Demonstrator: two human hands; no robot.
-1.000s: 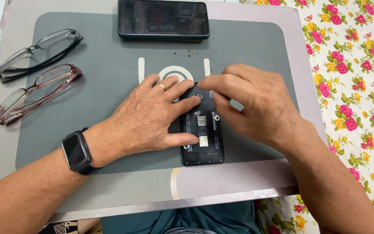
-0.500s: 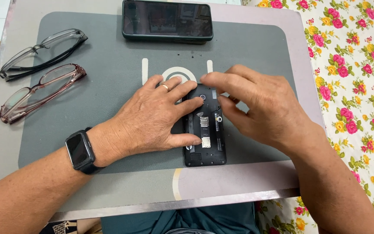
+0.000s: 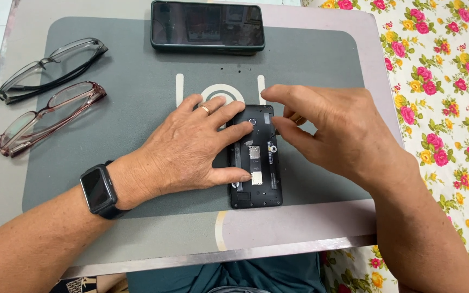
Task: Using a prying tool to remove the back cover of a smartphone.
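I see a grey work mat (image 3: 137, 135) covering most of a small table (image 3: 299, 228), with a floral cloth (image 3: 441, 81) to the right of it. My left hand (image 3: 191, 149) lies flat on the mat, fingers spread, its fingertips and thumb resting on the left edge and upper part of an opened black phone (image 3: 256, 173) that lies back-up near the mat's centre front, its cover off and card slots exposed. My right hand (image 3: 343, 130) hovers over the phone's upper right corner, fingers loosely curled and slightly apart; I cannot tell whether they touch it. A second phone (image 3: 207, 26), screen up, lies at the mat's far edge. Two pairs of glasses lie at far left: black-framed glasses (image 3: 50, 68) and, just nearer, reddish-framed glasses (image 3: 47, 116). A dark smartwatch (image 3: 97, 190) sits on my left wrist.
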